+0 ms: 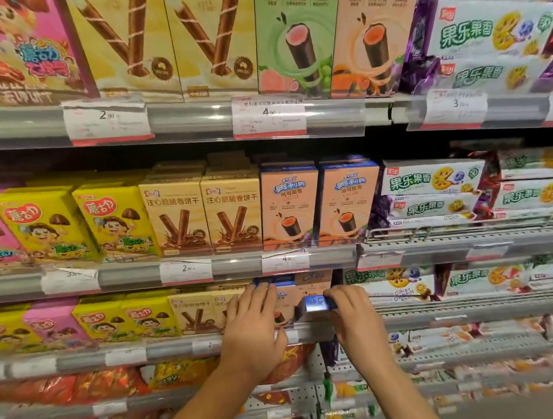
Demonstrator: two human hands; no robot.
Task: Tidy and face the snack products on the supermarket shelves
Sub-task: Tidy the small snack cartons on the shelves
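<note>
Below the 4.90 price tag [285, 261], my right hand [355, 313] pinches a tilted orange box [314, 302]; left hand [252, 323] rests flat, steadying its neighbour. Next: stand it upright, facing out.

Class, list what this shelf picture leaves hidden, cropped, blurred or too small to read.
- Head view: the left hand covers most of an orange box, so its front is hidden.
- Head view: the small blue box pinched by the right hand is glare-washed; its print is unreadable.
- Head view: the price tag has fine print too small to read.
- Head view: the pink box is cut by the left and top edges.
</note>
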